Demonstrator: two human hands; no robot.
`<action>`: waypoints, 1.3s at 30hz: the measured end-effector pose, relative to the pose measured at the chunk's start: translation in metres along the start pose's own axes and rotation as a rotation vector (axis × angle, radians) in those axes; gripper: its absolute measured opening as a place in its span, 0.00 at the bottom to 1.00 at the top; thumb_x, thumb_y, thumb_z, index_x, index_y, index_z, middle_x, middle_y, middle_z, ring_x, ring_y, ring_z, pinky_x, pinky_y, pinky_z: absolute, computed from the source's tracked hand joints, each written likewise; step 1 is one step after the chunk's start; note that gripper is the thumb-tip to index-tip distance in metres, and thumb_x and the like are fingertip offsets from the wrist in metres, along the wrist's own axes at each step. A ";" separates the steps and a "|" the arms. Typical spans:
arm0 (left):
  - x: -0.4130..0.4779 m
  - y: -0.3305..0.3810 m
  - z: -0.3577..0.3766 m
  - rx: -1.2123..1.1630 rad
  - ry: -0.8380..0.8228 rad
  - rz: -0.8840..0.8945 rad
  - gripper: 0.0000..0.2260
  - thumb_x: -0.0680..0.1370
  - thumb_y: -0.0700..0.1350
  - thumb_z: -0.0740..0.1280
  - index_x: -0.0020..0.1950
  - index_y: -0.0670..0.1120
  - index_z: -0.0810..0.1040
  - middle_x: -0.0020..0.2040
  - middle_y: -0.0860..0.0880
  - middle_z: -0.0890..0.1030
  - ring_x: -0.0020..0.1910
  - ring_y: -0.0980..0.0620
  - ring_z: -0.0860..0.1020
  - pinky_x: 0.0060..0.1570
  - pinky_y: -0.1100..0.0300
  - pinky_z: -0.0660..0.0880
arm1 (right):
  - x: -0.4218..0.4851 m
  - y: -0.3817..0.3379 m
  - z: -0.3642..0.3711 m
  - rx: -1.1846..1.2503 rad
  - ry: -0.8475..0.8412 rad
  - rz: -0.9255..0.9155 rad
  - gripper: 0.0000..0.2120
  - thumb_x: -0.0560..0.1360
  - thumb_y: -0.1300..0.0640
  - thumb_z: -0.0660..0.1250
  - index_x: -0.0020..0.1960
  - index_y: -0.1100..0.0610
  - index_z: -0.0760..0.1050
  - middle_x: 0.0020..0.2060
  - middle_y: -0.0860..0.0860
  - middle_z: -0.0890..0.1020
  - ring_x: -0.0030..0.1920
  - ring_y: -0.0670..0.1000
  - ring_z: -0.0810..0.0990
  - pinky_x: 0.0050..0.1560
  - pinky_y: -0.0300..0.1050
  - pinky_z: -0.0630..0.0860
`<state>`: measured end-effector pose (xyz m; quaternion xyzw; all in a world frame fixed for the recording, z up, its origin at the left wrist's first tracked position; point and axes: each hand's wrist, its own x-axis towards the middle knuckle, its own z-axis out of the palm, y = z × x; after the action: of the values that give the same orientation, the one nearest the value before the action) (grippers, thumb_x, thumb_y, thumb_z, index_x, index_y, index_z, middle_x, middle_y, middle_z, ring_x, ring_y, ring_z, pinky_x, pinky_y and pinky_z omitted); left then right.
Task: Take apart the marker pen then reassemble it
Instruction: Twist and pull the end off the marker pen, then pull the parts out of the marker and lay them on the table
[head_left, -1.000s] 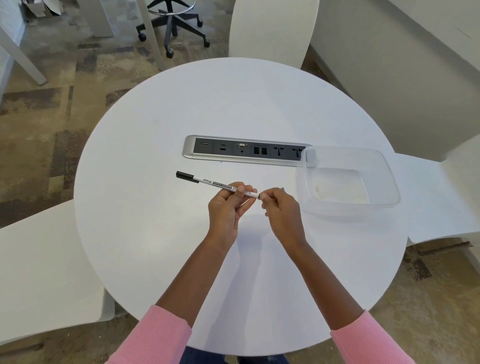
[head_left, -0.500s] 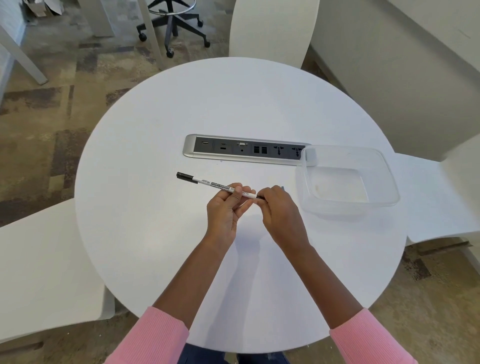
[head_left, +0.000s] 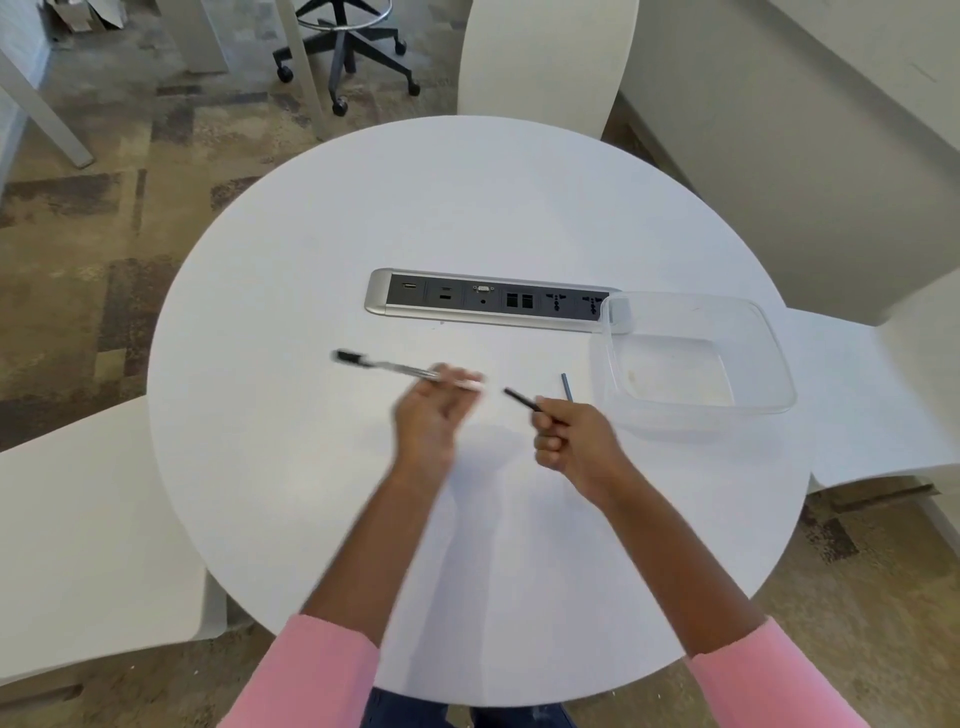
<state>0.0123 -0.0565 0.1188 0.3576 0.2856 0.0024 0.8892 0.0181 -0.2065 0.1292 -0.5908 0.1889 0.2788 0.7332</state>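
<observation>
Hands pulled apart: left hand (head_left: 434, 415) grips marker barrel (head_left: 395, 368), right hand (head_left: 571, 441) pinches black end piece (head_left: 522, 400) (blurry); I'd say it could drop.

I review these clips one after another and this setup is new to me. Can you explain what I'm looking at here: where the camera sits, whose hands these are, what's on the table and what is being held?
There is no machine here. A person wearing pink sleeves works with bare hands, and the one camera is worn on their head, looking forward and down, so the arms enter from the bottom edge.

The surface is a round white table. Set into it is a silver power and data socket strip. To its right stands an empty clear plastic container, overlapping the strip's end.

The left hand holds the marker's white barrel, black cap pointing left; it is motion-blurred. The right hand grips a thin dark rod, apparently the marker's inner part, clear of the barrel. A second thin grey stick shows just behind that hand; whether it is held or lying on the table I cannot tell.
</observation>
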 end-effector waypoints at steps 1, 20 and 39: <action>0.008 0.011 -0.010 -0.039 0.038 0.038 0.11 0.78 0.32 0.57 0.39 0.43 0.70 0.24 0.52 0.80 0.28 0.57 0.82 0.31 0.66 0.79 | -0.002 -0.001 -0.011 0.139 -0.001 0.049 0.16 0.78 0.62 0.53 0.31 0.55 0.62 0.17 0.44 0.67 0.17 0.42 0.59 0.17 0.31 0.56; 0.012 0.003 -0.013 0.017 -0.010 -0.039 0.09 0.78 0.34 0.59 0.40 0.41 0.74 0.27 0.52 0.81 0.32 0.54 0.83 0.36 0.63 0.81 | 0.038 0.048 -0.020 -0.809 0.526 -0.409 0.05 0.74 0.63 0.63 0.45 0.61 0.78 0.44 0.58 0.75 0.44 0.55 0.77 0.43 0.40 0.68; 0.010 -0.003 -0.015 0.025 -0.017 -0.141 0.08 0.78 0.34 0.60 0.41 0.40 0.75 0.28 0.50 0.82 0.31 0.52 0.83 0.35 0.63 0.81 | 0.051 0.066 -0.025 -1.009 0.543 -0.389 0.10 0.72 0.63 0.65 0.53 0.61 0.74 0.49 0.61 0.75 0.51 0.59 0.76 0.49 0.51 0.74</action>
<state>0.0123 -0.0470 0.1036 0.3475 0.3025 -0.0666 0.8850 0.0173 -0.2116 0.0425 -0.9394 0.1023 0.0342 0.3254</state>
